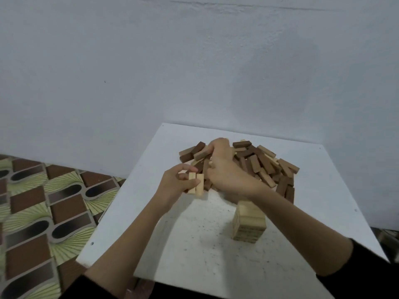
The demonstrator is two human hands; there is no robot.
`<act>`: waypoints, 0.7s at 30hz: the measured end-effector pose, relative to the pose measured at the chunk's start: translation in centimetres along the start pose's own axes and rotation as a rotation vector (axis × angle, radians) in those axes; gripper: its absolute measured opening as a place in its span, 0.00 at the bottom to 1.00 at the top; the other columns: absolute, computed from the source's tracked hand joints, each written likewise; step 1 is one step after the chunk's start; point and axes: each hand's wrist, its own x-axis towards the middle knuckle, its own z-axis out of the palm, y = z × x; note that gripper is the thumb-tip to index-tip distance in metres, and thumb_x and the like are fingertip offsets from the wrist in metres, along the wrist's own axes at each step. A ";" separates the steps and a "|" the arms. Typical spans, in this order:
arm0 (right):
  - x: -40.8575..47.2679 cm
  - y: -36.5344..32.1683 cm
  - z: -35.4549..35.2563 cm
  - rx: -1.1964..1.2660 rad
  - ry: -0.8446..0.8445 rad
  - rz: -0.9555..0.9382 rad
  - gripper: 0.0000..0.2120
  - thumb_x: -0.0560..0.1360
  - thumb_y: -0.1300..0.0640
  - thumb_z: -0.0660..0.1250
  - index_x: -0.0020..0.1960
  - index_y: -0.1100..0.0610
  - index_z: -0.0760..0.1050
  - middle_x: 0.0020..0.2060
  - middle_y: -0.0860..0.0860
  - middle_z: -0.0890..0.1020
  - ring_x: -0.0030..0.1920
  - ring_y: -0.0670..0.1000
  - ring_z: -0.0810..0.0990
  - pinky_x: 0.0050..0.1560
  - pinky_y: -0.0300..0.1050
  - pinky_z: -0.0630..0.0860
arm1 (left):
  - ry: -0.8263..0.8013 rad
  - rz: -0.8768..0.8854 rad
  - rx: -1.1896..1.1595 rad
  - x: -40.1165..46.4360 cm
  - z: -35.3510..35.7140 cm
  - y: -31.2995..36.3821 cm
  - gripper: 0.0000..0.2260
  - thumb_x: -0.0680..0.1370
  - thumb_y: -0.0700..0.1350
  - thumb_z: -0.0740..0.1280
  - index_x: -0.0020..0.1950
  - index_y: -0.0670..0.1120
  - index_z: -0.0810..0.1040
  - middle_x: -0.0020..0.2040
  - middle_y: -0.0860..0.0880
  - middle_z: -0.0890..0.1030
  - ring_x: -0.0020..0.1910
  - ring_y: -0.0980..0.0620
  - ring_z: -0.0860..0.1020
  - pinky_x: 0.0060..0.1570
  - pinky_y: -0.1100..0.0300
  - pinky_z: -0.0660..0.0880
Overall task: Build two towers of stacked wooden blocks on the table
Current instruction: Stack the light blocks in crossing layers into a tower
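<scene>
A heap of loose wooden blocks (265, 165), light and dark brown, lies at the far side of the white table (194, 244). My left hand (172, 184) holds two pale blocks (196, 183) side by side, just left of the heap. My right hand (224, 167) reaches into the heap with its fingers curled round a light block (201, 153) at the top. One short tower of pale stacked blocks (248, 225) stands on the table near my right forearm, which hides its top edge.
A pale wall rises right behind the table. Patterned floor covering (32, 201) in brown and green lies to the left, below the table's left edge. Bare speckled tabletop stretches in front of the tower and between my forearms.
</scene>
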 end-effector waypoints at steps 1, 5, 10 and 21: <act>-0.5 -0.3 1.3 0.008 -0.030 0.038 0.18 0.69 0.73 0.56 0.52 0.55 0.59 0.51 0.48 0.60 0.51 0.46 0.59 0.46 0.25 0.64 | -0.001 -0.008 0.047 -0.6 -0.5 -1.2 0.09 0.72 0.33 0.71 0.48 0.43 0.80 0.27 0.50 0.72 0.29 0.54 0.69 0.31 0.64 0.69; -2.1 0.6 6.6 0.105 -0.108 0.177 0.11 0.76 0.69 0.57 0.54 0.58 0.61 0.55 0.51 0.60 0.52 0.47 0.64 0.39 0.26 0.66 | 0.043 -0.013 0.253 -1.9 -1.0 -4.4 0.10 0.69 0.34 0.72 0.40 0.49 0.80 0.30 0.45 0.71 0.31 0.50 0.66 0.33 0.59 0.65; -2.5 3.7 10.7 0.080 0.097 0.386 0.14 0.75 0.66 0.63 0.59 0.59 0.68 0.57 0.52 0.65 0.55 0.50 0.69 0.54 0.37 0.69 | 0.101 0.065 0.424 -2.7 -1.3 -5.7 0.06 0.71 0.37 0.74 0.45 0.45 0.81 0.36 0.51 0.77 0.34 0.56 0.71 0.33 0.72 0.67; -2.6 6.8 11.3 0.032 0.074 0.281 0.16 0.78 0.67 0.58 0.64 0.63 0.71 0.60 0.55 0.71 0.59 0.52 0.72 0.60 0.42 0.70 | -0.136 0.089 0.577 -2.6 -3.3 -6.4 0.33 0.65 0.45 0.79 0.67 0.49 0.71 0.59 0.53 0.69 0.48 0.61 0.70 0.41 0.76 0.67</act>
